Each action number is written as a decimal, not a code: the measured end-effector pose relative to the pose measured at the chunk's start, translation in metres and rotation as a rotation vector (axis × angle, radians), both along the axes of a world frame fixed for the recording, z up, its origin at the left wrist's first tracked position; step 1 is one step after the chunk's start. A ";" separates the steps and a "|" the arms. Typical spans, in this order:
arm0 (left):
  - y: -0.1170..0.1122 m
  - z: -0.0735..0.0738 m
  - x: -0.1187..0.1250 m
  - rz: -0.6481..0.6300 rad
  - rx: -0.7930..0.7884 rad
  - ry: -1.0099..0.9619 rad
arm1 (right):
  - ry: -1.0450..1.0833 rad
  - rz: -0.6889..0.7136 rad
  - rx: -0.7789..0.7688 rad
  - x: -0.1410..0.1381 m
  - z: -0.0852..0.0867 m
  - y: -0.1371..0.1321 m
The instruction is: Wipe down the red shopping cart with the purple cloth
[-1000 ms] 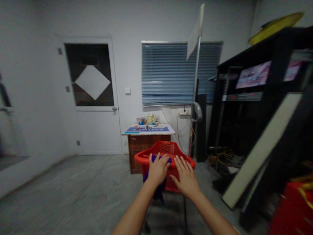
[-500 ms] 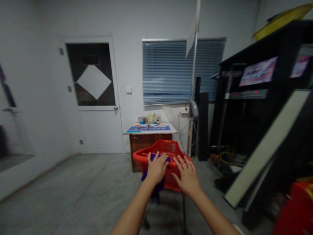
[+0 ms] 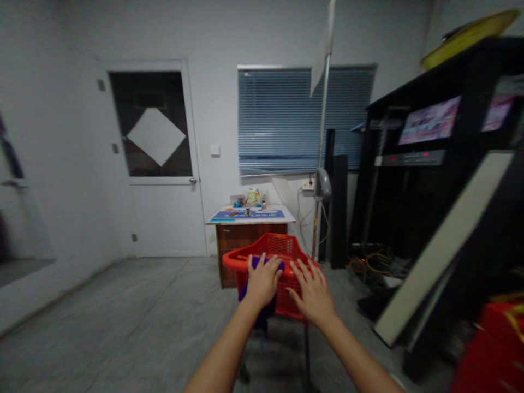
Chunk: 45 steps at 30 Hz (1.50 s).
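Note:
In front of me stands a red plastic shopping cart [image 3: 282, 244] with a latticed basket. A purple cloth [image 3: 267, 312] drapes over its near rim and hangs down the side. My left hand [image 3: 262, 281] lies palm down on the cloth at that rim, fingers stretched and apart. Beside it, my right hand [image 3: 313, 292] rests on the rim's right part, with spread fingers and the thumb pointing inward. Both palms face down, so their undersides are hidden. The inside of the basket is mostly out of sight.
Beyond the cart is a small wooden desk [image 3: 270, 234] topped with a printed board and small items. A pole [image 3: 323, 120] rises to its right. Leaning panels [image 3: 446, 245], a black rack [image 3: 470, 125] and a red object [image 3: 483, 349] line the right. A white door [image 3: 167, 218] is at left.
The view has shifted very slightly. Both hands keep the same places on the cart and cloth.

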<state>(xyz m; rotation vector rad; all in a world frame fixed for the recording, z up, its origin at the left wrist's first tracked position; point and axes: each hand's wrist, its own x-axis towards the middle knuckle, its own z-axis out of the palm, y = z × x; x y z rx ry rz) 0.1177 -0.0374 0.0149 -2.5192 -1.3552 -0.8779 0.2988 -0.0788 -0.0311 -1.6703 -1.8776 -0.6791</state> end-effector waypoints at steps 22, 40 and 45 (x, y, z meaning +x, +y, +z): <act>0.009 -0.012 -0.011 -0.026 0.012 -0.052 | 0.094 0.047 0.043 0.007 -0.004 0.006; 0.017 -0.010 -0.025 0.055 -0.050 -0.087 | 0.171 0.143 -0.158 -0.014 0.009 -0.010; 0.009 -0.015 -0.007 -0.002 0.015 -0.051 | 0.193 0.108 -0.192 -0.018 0.014 -0.008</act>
